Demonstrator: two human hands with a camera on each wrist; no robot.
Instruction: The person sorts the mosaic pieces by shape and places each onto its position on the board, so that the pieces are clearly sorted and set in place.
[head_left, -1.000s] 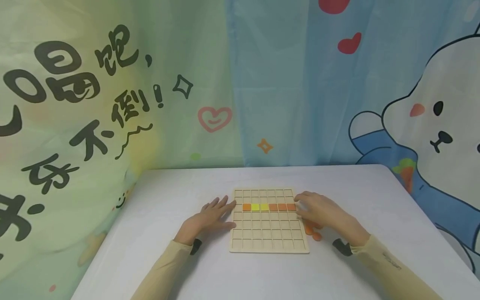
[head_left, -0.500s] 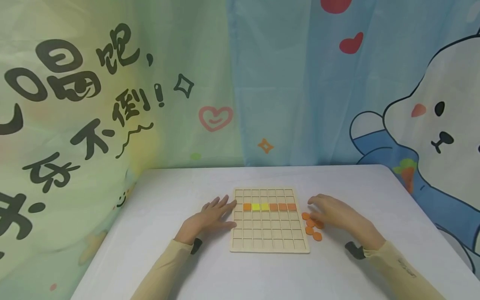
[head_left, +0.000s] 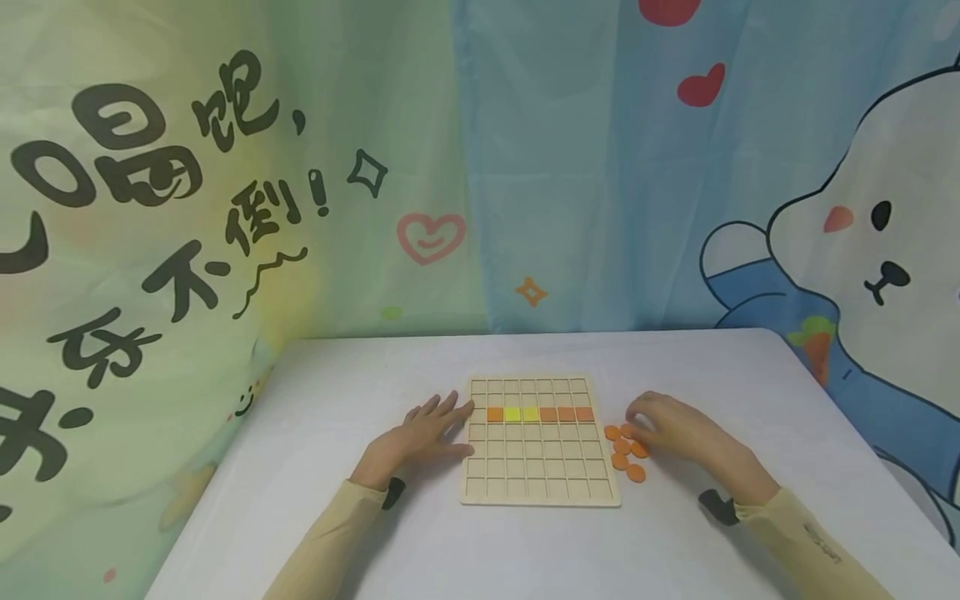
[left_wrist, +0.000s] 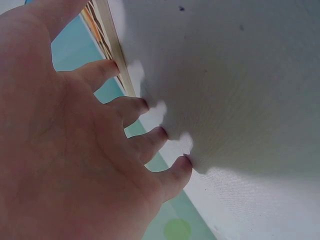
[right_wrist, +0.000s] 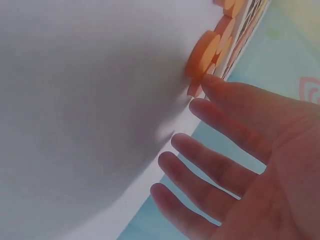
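A wooden grid board lies flat on the white table, with one row of coloured squares: an orange square, two yellow squares and three red-orange squares. My left hand rests with fingers spread at the board's left edge; index finger and thumb reach its rim. Right of the board lie several orange discs. Beside them is my right hand, holding nothing, its fingers apart and slightly bent. In the right wrist view the thumb tip meets the nearest discs.
The white table extends around the board on every side. Behind its far edge hangs a printed curtain with a cartoon bear, hearts and dark lettering.
My right hand has moved off the board's right edge and out to the right, uncovering the orange discs. The left hand has stayed put.
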